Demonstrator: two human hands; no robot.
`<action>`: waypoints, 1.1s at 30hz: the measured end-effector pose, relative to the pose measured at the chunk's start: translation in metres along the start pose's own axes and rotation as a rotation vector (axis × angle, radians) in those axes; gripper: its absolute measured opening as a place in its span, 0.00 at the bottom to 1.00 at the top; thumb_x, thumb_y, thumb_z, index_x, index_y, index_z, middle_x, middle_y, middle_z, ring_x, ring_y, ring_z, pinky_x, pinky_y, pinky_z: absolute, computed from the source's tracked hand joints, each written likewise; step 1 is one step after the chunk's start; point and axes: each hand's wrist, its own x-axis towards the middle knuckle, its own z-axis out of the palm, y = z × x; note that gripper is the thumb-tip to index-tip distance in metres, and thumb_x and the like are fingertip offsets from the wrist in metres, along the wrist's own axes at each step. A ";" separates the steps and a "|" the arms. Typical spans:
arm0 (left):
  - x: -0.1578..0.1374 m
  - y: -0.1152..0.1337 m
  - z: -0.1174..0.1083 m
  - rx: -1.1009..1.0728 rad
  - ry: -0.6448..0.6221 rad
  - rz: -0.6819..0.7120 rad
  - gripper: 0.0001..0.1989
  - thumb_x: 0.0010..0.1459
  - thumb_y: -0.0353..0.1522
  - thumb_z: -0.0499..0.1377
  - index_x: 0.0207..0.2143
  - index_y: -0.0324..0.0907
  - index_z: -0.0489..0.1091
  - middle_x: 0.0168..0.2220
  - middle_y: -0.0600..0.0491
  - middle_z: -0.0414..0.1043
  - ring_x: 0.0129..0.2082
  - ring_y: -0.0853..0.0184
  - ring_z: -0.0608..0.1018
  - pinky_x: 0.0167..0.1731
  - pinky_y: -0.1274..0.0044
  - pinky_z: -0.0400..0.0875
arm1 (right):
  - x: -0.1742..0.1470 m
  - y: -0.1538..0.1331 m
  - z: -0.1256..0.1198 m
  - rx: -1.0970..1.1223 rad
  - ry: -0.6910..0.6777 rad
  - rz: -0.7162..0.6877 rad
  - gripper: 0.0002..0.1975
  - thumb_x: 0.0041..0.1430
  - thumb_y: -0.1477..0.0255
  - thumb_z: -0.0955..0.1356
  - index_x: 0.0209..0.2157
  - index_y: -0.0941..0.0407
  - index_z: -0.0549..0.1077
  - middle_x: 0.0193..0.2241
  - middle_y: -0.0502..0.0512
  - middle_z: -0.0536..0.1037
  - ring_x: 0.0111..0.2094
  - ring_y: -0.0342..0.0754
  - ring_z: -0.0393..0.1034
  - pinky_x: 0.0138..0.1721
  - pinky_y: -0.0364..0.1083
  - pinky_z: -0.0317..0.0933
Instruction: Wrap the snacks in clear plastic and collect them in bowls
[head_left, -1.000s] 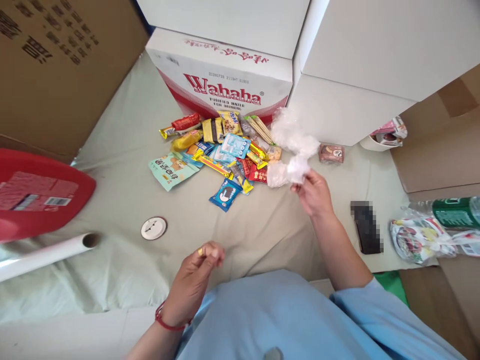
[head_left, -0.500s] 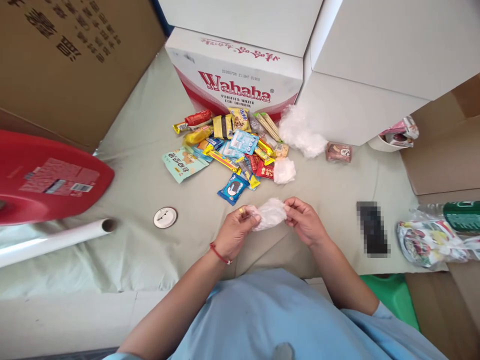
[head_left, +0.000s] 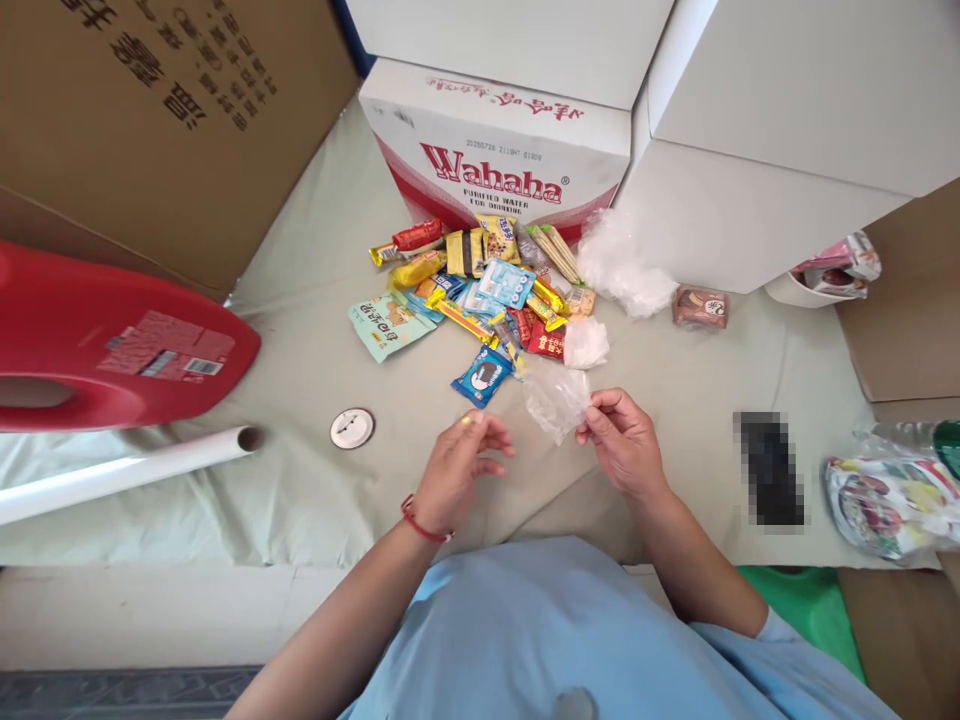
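A thin clear plastic bag (head_left: 556, 400) hangs spread out from my right hand (head_left: 621, 440), pinched at its right edge between thumb and fingers. My left hand (head_left: 463, 465) is off the bag, its fingers apart and curved, with nothing in them. Just beyond the hands lies a heap of wrapped snacks: a blue cookie packet (head_left: 482, 375) nearest my left hand, a red packet (head_left: 547, 338), a light-blue packet (head_left: 507, 284) and a mint-green pouch (head_left: 391, 325). A crumpled white plastic bag (head_left: 586, 343) lies at the heap's right side.
Behind the heap stands a Wahaha water carton (head_left: 495, 150). To its right are more clear plastic (head_left: 622, 265) and a brown packet (head_left: 700, 307). A round pin badge (head_left: 352, 428), a white tube (head_left: 127, 472) and a red jug (head_left: 135, 350) are left; a blurred dark object (head_left: 771, 468) is right.
My left hand has let go of the plastic bag and drawn away to the left, its fingers opening. The bag has spread out from my right hand. The view has shifted slightly left.
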 end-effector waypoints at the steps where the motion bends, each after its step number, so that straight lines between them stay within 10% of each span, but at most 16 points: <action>1: 0.000 0.003 0.007 -0.029 -0.063 -0.043 0.30 0.51 0.59 0.67 0.37 0.41 0.74 0.39 0.48 0.76 0.39 0.61 0.79 0.28 0.75 0.75 | -0.002 0.000 0.002 -0.016 -0.026 -0.021 0.12 0.58 0.60 0.78 0.35 0.51 0.77 0.30 0.48 0.74 0.29 0.42 0.70 0.32 0.43 0.69; 10: 0.025 -0.005 0.023 -0.317 -0.047 -0.059 0.19 0.40 0.37 0.78 0.27 0.40 0.72 0.39 0.50 0.79 0.42 0.64 0.81 0.43 0.74 0.75 | -0.012 0.012 -0.007 -0.031 0.025 0.285 0.21 0.52 0.52 0.79 0.35 0.53 0.75 0.31 0.50 0.76 0.31 0.44 0.70 0.33 0.44 0.69; 17: 0.016 -0.005 0.019 -0.254 -0.048 0.011 0.17 0.42 0.35 0.76 0.24 0.40 0.71 0.43 0.49 0.79 0.48 0.59 0.82 0.54 0.66 0.73 | -0.007 0.005 -0.013 -0.555 0.157 -0.128 0.17 0.64 0.53 0.71 0.45 0.50 0.74 0.42 0.55 0.75 0.40 0.48 0.69 0.39 0.47 0.68; 21: 0.016 -0.008 0.018 -0.256 -0.010 0.040 0.16 0.40 0.30 0.74 0.26 0.41 0.69 0.40 0.52 0.78 0.41 0.65 0.81 0.47 0.71 0.73 | 0.012 0.013 0.001 -0.668 0.070 -0.107 0.26 0.54 0.57 0.77 0.51 0.51 0.73 0.49 0.59 0.73 0.41 0.50 0.68 0.37 0.47 0.67; 26: 0.018 -0.009 0.005 -0.238 0.093 0.077 0.11 0.38 0.25 0.65 0.25 0.42 0.67 0.27 0.57 0.70 0.28 0.72 0.71 0.32 0.79 0.64 | 0.023 0.022 0.007 -0.521 -0.136 0.091 0.11 0.59 0.59 0.72 0.35 0.53 0.75 0.28 0.49 0.73 0.29 0.45 0.64 0.33 0.45 0.62; 33: 0.010 -0.006 -0.002 -0.217 0.053 0.101 0.11 0.37 0.27 0.62 0.28 0.43 0.68 0.28 0.58 0.66 0.28 0.71 0.65 0.31 0.78 0.61 | 0.020 0.014 0.013 -0.395 -0.032 0.088 0.17 0.59 0.53 0.72 0.37 0.52 0.74 0.31 0.48 0.73 0.28 0.43 0.61 0.30 0.43 0.58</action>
